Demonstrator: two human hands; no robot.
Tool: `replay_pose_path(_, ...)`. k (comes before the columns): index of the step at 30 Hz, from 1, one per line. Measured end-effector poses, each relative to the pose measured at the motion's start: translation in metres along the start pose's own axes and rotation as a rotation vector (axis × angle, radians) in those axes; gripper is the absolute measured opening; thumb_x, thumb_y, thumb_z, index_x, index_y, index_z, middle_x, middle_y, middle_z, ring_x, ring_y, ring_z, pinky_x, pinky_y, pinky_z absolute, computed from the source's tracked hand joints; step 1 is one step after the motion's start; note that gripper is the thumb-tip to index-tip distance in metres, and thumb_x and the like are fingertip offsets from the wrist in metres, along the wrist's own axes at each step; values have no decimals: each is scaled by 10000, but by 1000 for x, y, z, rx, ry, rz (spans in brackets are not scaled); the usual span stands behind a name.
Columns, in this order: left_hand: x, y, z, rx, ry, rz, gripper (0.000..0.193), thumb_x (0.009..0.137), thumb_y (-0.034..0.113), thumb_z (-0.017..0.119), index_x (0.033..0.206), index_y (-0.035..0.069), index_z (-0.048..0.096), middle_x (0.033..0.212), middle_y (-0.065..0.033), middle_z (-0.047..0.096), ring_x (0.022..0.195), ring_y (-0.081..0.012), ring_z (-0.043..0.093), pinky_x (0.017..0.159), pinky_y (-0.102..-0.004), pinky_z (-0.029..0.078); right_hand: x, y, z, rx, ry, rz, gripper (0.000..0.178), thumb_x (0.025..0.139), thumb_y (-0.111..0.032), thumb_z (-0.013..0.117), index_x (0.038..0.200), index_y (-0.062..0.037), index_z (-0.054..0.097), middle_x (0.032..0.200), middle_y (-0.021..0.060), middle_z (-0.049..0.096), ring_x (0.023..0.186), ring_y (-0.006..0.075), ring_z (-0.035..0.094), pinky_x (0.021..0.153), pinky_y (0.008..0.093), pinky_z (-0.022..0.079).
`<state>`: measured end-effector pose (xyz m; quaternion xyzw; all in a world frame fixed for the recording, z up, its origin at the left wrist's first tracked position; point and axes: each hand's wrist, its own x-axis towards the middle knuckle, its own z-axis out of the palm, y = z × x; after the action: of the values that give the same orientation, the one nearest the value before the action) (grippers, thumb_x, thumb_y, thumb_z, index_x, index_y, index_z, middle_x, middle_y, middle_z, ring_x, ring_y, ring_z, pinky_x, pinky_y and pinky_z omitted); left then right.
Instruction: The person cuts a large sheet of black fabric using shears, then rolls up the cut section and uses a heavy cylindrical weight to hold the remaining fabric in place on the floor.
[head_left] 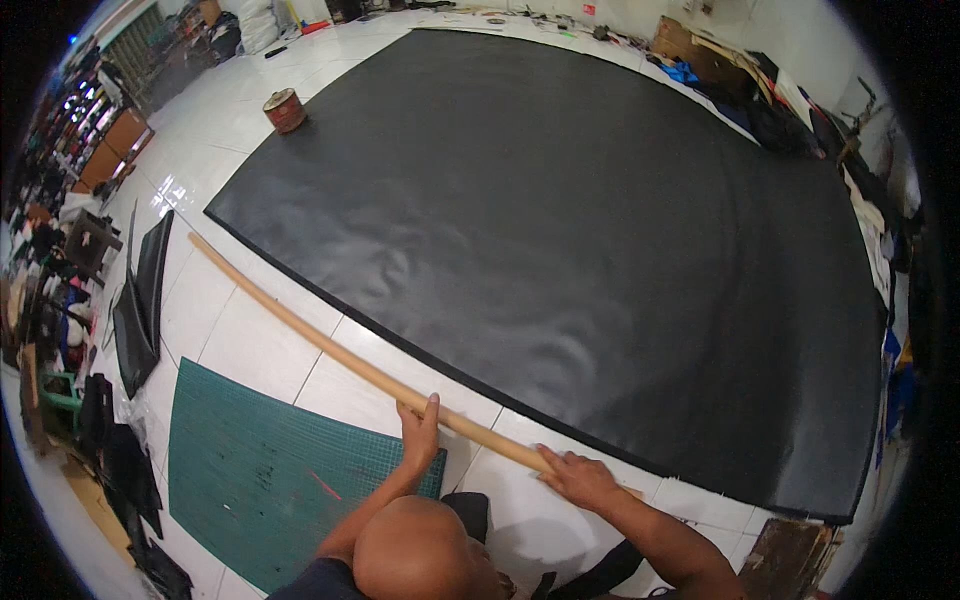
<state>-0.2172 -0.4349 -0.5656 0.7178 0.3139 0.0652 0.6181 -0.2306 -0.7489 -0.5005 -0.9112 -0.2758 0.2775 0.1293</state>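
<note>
A long tan cardboard tube runs slantwise from the far left down toward me, over the white tiles. Near its close end, my left hand is closed round it, thumb on the upper side. My right hand grips the tube's near right end, its fingers over the top. Beyond the tube a large black sheet is spread on the floor, its near edge running roughly along the tube. The sheet's surface is rippled in places. Tiles show between tube and sheet.
A green cutting mat lies at the near left. A rusty red tin stands by the sheet's far left edge. Folded black material lies left. Clutter lines both walls, with a brown board at the near right.
</note>
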Motion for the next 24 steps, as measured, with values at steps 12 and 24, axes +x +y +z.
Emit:
replay_pose_path(12,96,-21,-110,975,408,-29,921,795,537,738,1431,-17,369,1281,-374,465,1173,-489,489,1027,-495,409,-131,151,-149,-326,-196,358,421,901,-352,614,1216,-72,609,1149,199,635,1042,363,630,891,474,506)
replay_pose_path(24,30,231,101,1272,-983,923,489,853,232,705,1292,64,566,1315,-174,541,1197,-348,538,1007,-425,441,-374,213,78,140,109,1179,465,894,-499,600,1133,-101,575,949,214,683,924,381,658,807,502,501)
